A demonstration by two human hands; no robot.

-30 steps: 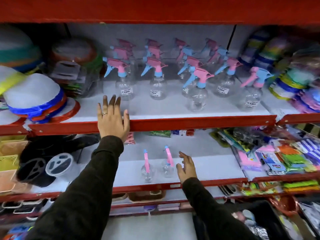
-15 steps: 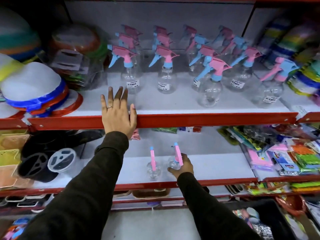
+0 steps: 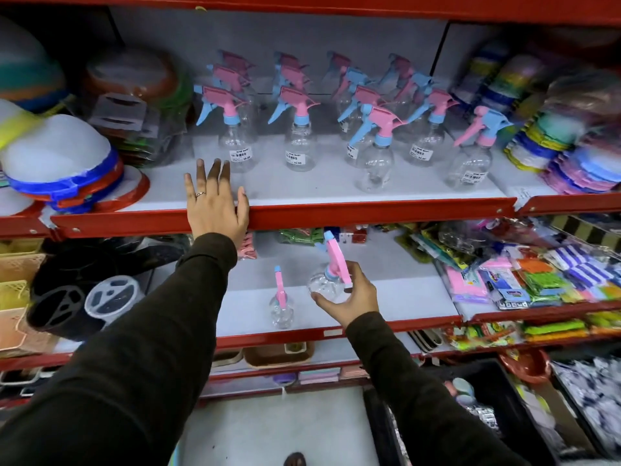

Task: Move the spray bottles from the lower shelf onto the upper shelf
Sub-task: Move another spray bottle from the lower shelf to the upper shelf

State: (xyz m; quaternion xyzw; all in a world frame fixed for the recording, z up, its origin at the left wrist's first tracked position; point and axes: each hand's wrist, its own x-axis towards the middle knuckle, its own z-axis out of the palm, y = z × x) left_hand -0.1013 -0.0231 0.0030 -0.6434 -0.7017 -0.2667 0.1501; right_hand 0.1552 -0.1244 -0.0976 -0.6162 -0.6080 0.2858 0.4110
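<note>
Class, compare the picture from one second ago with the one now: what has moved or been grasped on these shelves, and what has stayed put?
The right hand closed on the right-hand spray bottle and lifted it, tilted, off the lower shelf. The other spray bottle stays standing there, and the left hand stays flat on the upper shelf edge.

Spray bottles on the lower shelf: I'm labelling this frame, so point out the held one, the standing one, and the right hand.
Held bottle [image 3: 323, 286]: head view, on its clear body.
Standing bottle [image 3: 281, 312]: head view, on its clear body.
Right hand [image 3: 353, 297]: head view, on the back of the hand.
</note>
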